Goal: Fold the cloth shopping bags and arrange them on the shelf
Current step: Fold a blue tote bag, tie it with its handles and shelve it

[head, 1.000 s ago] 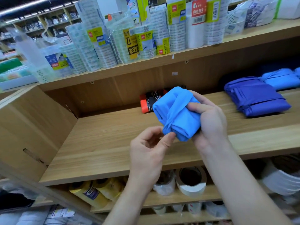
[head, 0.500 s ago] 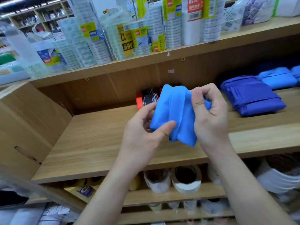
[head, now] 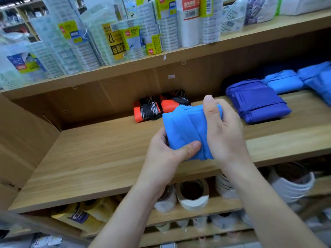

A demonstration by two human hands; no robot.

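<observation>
A light blue cloth bag [head: 186, 127], folded into a small bundle, is held in both hands above the middle wooden shelf [head: 100, 158]. My left hand [head: 166, 154] grips its lower left corner, thumb pressed on the front. My right hand [head: 223, 129] grips its right side, thumb up over the top edge. On the shelf lie a folded dark blue bag [head: 256, 102], folded light blue bags [head: 284, 81] behind it, and two orange-and-black folded bags [head: 157, 108] at the back.
The upper shelf [head: 197, 51] carries packs of clear tape rolls. Below the middle shelf stand tape rolls [head: 193, 194] and white buckets [head: 290, 183]. A wooden side panel [head: 23, 140] closes the shelf on the left.
The bundle has been flattened and turned upright. My left hand slid under its lower left corner; my right hand shifted to the right side with the thumb over the top.
</observation>
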